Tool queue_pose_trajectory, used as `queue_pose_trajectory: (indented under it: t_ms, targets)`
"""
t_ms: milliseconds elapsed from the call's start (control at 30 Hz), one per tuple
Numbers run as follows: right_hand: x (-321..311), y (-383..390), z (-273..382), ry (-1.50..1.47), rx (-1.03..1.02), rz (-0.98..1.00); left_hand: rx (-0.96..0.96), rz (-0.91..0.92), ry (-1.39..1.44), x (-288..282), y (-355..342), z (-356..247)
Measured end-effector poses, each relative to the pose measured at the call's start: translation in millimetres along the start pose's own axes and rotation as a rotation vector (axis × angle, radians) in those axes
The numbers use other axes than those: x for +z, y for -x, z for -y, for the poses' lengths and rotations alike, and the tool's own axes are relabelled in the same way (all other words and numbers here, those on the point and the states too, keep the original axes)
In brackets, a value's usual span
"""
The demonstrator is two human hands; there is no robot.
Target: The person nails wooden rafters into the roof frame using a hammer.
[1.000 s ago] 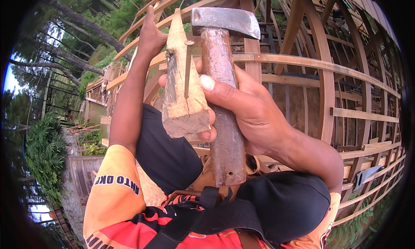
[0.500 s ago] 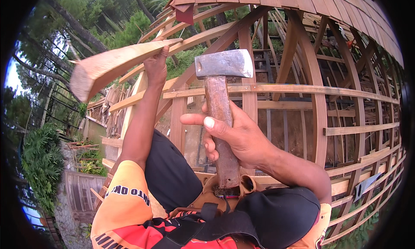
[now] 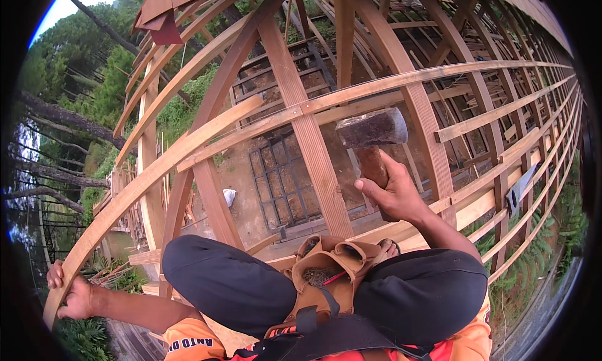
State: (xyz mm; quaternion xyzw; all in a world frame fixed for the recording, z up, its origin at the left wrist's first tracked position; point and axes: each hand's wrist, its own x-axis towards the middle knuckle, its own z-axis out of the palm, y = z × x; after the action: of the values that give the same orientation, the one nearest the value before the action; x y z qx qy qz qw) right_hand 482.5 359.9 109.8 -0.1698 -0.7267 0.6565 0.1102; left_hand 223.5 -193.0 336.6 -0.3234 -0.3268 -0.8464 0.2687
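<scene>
At the lower left my left hand is closed around the near end of a long wooden batten. The batten slants up to the right, and its far end overlaps a fixed horizontal strip on the roof frame. On the other side, my right hand grips a hatchet by its wooden handle. The worn steel head is uppermost, over the gap between two rafters. Between my knees sits a brown leather tool pouch holding what look like loose nails and a red item.
Thick wooden rafters cross the view, with open gaps down to the ground. A handsaw hangs on the battens at the right. Wooden shingles edge the roof above. A dark metal grid lies below; trees stand left.
My left hand has dropped to the lower left, and the batten now lies angled across the frame instead of raised. The hatchet has moved right and tilted. My view has turned right.
</scene>
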Motion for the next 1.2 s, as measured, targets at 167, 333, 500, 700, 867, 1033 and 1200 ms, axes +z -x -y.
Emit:
queue_pose_trajectory:
  t_ms: [167,333,500,700,867,1033,1200]
  targets:
    - [-28.2,10.8,-29.3,-0.2,0.006,-0.275,-0.274,-0.058,0.34,42.6,55.8,67.5]
    - [-19.3,-7.7,-41.0,-0.38,-0.037,-0.599,-0.44,0.018,0.51,25.9,58.4,82.0]
    - [-103.8,46.1,-73.2,-0.562,-0.245,-0.812,-0.745,-0.164,0.659,34.6,41.3,207.3]
    - [-100.9,71.0,-18.4,-0.648,-0.204,-0.262,-0.964,-0.473,0.119,-14.3,39.6,363.4]
    - [-73.0,90.3,4.2,-0.621,0.032,-0.006,-1.075,-0.429,0.112,3.8,53.3,480.0]
    - [-11.1,47.6,55.5,-0.608,0.19,0.159,-1.425,-0.02,-0.41,50.1,122.1,465.4]
    - [35.5,-0.5,67.7,-0.452,0.224,0.248,-1.75,0.053,-0.289,88.4,179.8,391.6]
